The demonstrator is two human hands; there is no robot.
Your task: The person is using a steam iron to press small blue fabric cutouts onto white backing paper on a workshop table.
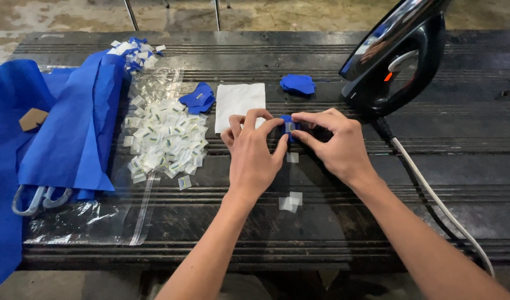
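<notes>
Two hands meet at the middle of the dark slatted surface (332,222), both pinching one small blue fabric piece (289,123) with a little white label on it. The left hand (254,154) grips its near and left edge between thumb and forefinger; the right hand (333,141) closes on its right edge in the same way. Held from both sides like this, the piece seems kept flat and steady just above or on the surface, so the label can sit square on the cloth.

Loose white labels (167,139) lie heaped on a clear plastic bag (94,219) to the left, near enough for the left hand to reach. Several more white squares (291,201) lie just below the hands. Beyond the hands sit a white sheet of paper (239,99) and two other blue fabric pieces, one (198,98) beside the sheet's left edge and one (297,83) to its right, well apart from the label heap. A larger fold of blue fabric (71,128) covers the left end of the surface, with grey handles (39,198) poking out below it.

A black iron (396,53) stands upright at the right, its soleplate tipped off the surface and away from the hands; its white cord (438,203) trails down past the right forearm.
</notes>
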